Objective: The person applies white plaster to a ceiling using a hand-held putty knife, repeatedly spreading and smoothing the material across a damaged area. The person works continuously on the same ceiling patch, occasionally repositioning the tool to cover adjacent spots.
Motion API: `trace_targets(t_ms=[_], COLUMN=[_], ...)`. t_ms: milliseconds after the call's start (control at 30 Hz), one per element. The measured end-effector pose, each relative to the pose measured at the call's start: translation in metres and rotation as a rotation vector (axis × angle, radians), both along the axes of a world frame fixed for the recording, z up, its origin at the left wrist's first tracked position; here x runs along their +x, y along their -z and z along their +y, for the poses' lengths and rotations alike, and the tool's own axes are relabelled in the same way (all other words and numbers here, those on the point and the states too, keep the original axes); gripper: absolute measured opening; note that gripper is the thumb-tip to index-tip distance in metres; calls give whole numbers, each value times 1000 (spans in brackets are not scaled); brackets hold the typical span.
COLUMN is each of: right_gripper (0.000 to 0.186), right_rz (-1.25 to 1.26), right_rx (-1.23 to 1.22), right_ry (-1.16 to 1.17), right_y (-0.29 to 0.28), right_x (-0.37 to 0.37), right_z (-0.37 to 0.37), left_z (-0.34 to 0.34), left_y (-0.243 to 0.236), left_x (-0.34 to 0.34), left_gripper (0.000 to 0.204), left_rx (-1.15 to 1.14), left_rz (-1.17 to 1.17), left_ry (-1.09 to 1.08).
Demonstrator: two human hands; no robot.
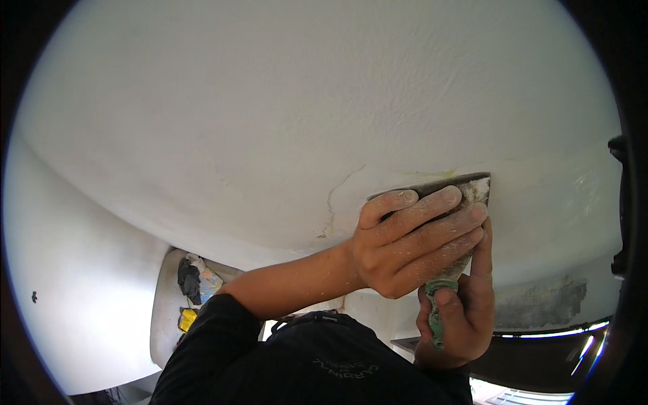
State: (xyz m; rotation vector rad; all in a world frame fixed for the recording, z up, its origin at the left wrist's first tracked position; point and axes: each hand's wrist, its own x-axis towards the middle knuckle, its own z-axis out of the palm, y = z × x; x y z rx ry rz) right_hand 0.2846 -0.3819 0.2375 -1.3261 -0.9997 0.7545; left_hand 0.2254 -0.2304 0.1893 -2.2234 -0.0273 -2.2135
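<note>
A wide putty knife (478,189), its blade smeared with dried white filler, lies against the pale wall (270,121). My right hand (469,324) is closed around its worn green handle, thumb along the near side and one finger stretched up beside the blade. Across the blade, my left hand (405,246) bears down with dusty fingers laid over the metal; its thumb is hidden. The blade's top edge tilts slightly, higher at the right. Just left of the blade a thin crack (331,199) runs down the wall, and a faint yellow-green mark (439,174) shows above the edge.
At the lower left, a ledge (165,324) holds dark and patterned cloths (196,280) and a yellow item (187,318). A rough grey patch (543,304) is on the wall at right, above a dark panel (533,364). Dark objects (617,202) stand at the right rim.
</note>
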Motion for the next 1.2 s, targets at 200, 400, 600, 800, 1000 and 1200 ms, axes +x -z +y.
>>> trace_targets(t_ms=[200, 400, 600, 800, 1000, 1200], right_gripper=[88, 85, 75, 72, 76, 74], right_rz=[4, -82, -57, -34, 21, 41], right_rx=[51, 157, 122, 185, 244, 259], right_ry=[24, 68, -47, -184, -213, -197], right_y=[0, 1, 3, 13, 20, 37], right_x=[-1, -7, 15, 27, 20, 0], right_z=[9, 24, 7, -6, -3, -14], left_z=[5, 15, 3, -13, -4, -27], left_y=[-2, -10, -17, -21, -26, -6], left_x=[3, 0, 3, 5, -13, -39], left_gripper=[14, 17, 22, 27, 35, 31], left_rx=[7, 40, 64, 110, 169, 153], left_rz=[-37, -60, 45, 108, 248, 244], left_ry=[48, 17, -26, -93, -96, -184])
